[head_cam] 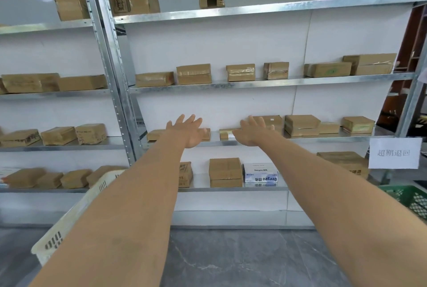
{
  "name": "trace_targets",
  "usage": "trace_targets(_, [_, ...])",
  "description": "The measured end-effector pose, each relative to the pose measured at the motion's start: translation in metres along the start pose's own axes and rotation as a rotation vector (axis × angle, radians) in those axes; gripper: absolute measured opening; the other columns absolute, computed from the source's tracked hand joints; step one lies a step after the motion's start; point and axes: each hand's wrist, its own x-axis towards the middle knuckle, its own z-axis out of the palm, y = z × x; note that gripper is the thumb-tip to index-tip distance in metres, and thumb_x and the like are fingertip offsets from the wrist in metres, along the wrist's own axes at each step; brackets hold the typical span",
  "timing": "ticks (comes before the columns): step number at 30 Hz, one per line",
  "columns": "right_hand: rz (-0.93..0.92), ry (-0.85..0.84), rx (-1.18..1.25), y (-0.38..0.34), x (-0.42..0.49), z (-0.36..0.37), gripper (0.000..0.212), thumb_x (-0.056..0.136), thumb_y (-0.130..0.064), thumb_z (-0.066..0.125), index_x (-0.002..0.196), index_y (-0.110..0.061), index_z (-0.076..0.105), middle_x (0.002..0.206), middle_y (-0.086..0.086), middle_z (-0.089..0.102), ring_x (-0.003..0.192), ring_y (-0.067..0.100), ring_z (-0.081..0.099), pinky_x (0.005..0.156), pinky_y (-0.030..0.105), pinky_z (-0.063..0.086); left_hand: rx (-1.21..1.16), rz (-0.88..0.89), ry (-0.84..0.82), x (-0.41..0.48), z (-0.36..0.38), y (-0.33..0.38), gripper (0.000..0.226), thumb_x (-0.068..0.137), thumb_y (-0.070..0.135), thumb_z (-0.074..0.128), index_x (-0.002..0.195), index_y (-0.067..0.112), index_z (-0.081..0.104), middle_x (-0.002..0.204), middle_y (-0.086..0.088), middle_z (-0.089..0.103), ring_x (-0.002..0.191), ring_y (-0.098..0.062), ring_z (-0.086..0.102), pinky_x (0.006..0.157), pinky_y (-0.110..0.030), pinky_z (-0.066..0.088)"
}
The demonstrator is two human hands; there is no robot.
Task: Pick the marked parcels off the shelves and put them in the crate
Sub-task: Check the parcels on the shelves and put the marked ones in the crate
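Both my arms reach out toward the third shelf (300,139) of a metal rack. My left hand (188,131) is spread with straight fingers in front of a flat brown parcel (153,134), holding nothing. My right hand (250,131) is also spread with straight fingers, just over a small flat parcel (225,133) on the same shelf. A cream slotted crate (69,219) sits low at the left, partly hidden by my left forearm. Which parcels bear a mark cannot be told from here.
Brown cardboard parcels line every shelf level of both racks. A white and blue printed box (261,172) stands on the bottom shelf. A green crate (411,196) sits at the right, under a paper sign (394,152). Grey marbled floor lies below.
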Motion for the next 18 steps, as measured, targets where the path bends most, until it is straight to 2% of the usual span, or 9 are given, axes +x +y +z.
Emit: trace_targets(18, [-0.07,-0.002,0.009,0.012,0.267,-0.02,0.058,0.1,-0.04,0.017,0.153,-0.02,0.005,0.161,0.001,-0.011,0.147,0.028,-0.014,0.116,0.053,-0.001,-0.044,-0.113,0.097,0.247,-0.02,-0.015,0.052,0.102,0.041,0.013,0.151,0.026,0.002,0.159,0.004,-0.007,0.147,-0.022,-0.008,0.117,-0.046,0.001])
